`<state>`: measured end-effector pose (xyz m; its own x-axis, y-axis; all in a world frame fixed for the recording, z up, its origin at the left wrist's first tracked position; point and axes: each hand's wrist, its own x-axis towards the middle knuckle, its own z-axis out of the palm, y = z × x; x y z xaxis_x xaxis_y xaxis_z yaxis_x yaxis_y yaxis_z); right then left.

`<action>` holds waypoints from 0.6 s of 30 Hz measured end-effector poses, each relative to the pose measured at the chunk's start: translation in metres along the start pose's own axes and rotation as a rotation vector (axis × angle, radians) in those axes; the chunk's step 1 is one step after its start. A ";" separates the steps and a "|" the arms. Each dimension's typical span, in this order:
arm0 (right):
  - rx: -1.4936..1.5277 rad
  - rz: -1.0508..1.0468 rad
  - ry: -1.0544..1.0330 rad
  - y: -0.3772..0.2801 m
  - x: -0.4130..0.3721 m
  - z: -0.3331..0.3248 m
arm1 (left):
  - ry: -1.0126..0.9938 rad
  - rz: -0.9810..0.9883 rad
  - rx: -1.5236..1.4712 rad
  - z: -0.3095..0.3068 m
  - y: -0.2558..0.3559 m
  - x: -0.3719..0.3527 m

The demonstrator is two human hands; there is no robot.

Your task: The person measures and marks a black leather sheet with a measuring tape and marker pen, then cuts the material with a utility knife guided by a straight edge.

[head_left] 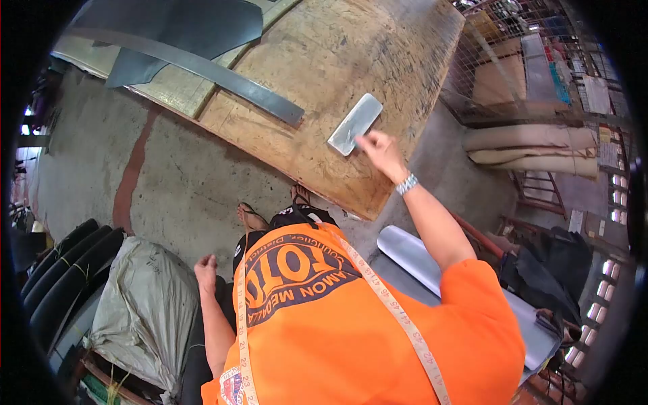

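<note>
My right hand (pixel 385 155) is over the wooden table, its fingers pinched together at the near end of a flat grey rectangular block with rounded corners (pixel 358 123). Something small and blurred shows at the fingertips, but I cannot make out what it is. A wristwatch (pixel 407 183) is on that wrist. My left hand (pixel 206 273) hangs low beside my body with its fingers curled in, away from the table, and nothing shows in it. A measuring tape (pixel 398 314) is draped round my neck over the orange shirt.
On the wooden table (pixel 304 61) a long metal straightedge (pixel 250 89) lies beside dark sheet material (pixel 182 30). Rolls of material (pixel 533 145) stand right, a silvery roll (pixel 412 256) lies nearer. A pale sack (pixel 145 304) and black rolls (pixel 67 270) are at left.
</note>
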<state>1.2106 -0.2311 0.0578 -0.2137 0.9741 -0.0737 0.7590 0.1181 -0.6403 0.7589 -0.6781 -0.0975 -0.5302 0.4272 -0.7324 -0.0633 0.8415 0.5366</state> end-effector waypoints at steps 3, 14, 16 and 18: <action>-0.156 0.081 0.025 -0.011 -0.007 0.001 | -0.017 0.303 0.121 -0.011 0.076 0.006; 1.027 0.264 -0.773 -0.252 -0.080 0.056 | -0.738 0.718 -0.444 0.000 0.354 -0.112; 1.164 0.205 -0.830 -0.276 -0.084 0.067 | -0.813 0.758 -0.525 -0.016 0.367 -0.124; 1.128 0.214 -0.830 -0.291 -0.087 0.078 | -0.835 0.757 -0.561 -0.030 0.369 -0.129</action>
<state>0.9604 -0.3652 0.1904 -0.7528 0.5119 -0.4137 0.0154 -0.6147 -0.7886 0.7789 -0.4329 0.2077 0.0919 0.9912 -0.0948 -0.4367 0.1257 0.8908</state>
